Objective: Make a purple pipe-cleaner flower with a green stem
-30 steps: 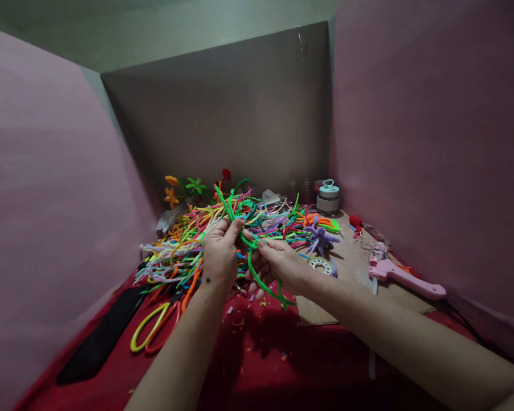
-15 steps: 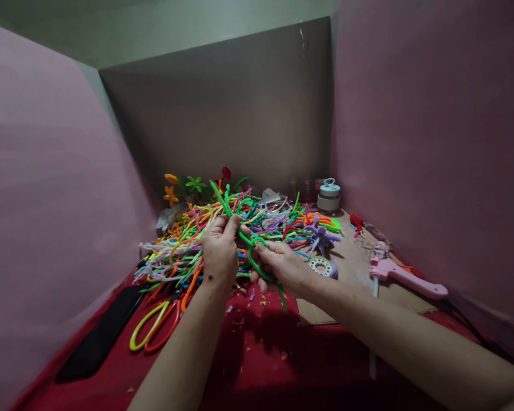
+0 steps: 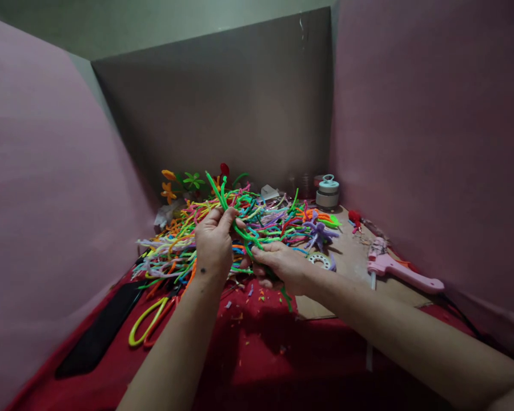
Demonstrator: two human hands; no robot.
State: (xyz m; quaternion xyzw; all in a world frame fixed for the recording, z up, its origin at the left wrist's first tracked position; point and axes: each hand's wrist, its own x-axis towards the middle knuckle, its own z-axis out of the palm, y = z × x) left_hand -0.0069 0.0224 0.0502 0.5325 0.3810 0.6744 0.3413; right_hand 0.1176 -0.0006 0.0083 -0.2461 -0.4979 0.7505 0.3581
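Observation:
Both my hands hold one green pipe cleaner (image 3: 240,233) just above a big heap of coloured pipe cleaners (image 3: 265,220). My left hand (image 3: 213,246) pinches its upper part, and two green ends stick up past the fingers. My right hand (image 3: 280,264) is closed round the lower part, and a green tail hangs down below the palm over the red cloth (image 3: 257,348).
Yellow and orange scissors (image 3: 152,322) and a flat black object (image 3: 100,334) lie left on the cloth. A pink glue gun (image 3: 400,273), a purple pipe-cleaner figure (image 3: 321,233), a white ring (image 3: 319,260) and a small round container (image 3: 328,194) are right. Pink panels wall both sides.
The open green loop between my hands has been drawn in tighter. My right hand has closed further over the lower part, and both hands have shifted slightly left.

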